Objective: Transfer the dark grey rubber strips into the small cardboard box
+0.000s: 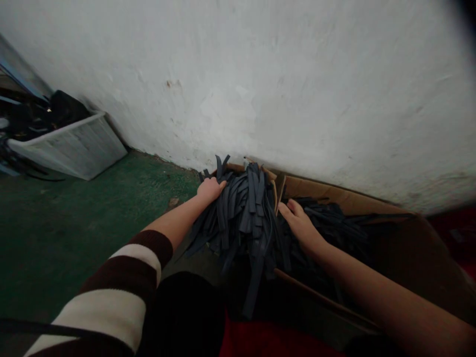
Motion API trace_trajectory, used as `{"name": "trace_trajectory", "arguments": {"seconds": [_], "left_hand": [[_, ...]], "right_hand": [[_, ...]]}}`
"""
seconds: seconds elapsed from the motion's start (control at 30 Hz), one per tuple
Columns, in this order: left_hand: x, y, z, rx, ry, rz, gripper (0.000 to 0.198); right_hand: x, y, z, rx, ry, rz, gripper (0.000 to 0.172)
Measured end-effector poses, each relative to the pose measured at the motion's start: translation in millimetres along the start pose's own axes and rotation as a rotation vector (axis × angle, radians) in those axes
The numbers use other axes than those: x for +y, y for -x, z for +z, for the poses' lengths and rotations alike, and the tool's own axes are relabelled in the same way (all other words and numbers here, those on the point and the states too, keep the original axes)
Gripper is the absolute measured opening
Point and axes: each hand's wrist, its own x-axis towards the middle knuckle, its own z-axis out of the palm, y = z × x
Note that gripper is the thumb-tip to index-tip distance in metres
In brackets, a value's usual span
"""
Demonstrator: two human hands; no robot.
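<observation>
Striped sleeve nearest; left hand clamps its grip on the dark strap bundle draped over the cardboard box edge, while right hand rests open-fingered steadying it.

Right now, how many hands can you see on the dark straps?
2. The left hand rests on the left side of the dark strap bundle; the right hand touches its right side, over the cardboard box.

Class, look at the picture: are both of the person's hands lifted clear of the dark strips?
No: the left hand rests on the pile of dark strips, and the right hand presses against its other side by the cardboard box.
</observation>
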Motion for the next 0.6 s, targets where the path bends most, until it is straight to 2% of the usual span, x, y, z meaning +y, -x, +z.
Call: {"name": "trace_trajectory", "arguments": {"seconds": [0.07,0.1,0.17,0.23,0.3,0.4,0.5,0.6], "left_hand": [[2,-5,7.0,0.018,0.008,-0.033,0.064],[3,-6,8.5,0.022,0.012,-0.036,0.062],[7,-8,7.7,0.030,0.017,-0.033,0.057],[11,-7,3.9,0.039,0.020,-0.020,0.054],[14,-4,-0.6,0.052,0.021,0.006,0.052],[13,0,-6.3,0.072,0.020,0.061,0.048],[12,-7,-9.9,0.094,0.027,0.109,0.053],[16,-27,-8.6,0.118,0.031,0.148,0.064]], "right_hand": [[9,36,-6,-0.231,-0.355,0.385,0.066],[10,50,-6,-0.354,-0.479,0.530,0.062],[6,70,2,-0.522,-0.642,0.729,0.053],[-2,78,16,-0.617,-0.709,0.868,0.049],[-11,79,30,-0.702,-0.735,0.964,0.050],[-18,79,44,-0.753,-0.826,1.041,0.050],[-20,79,46,-0.737,-0.954,1.106,0.045],[-21,77,45,-0.710,-0.978,1.127,0.040]]}}
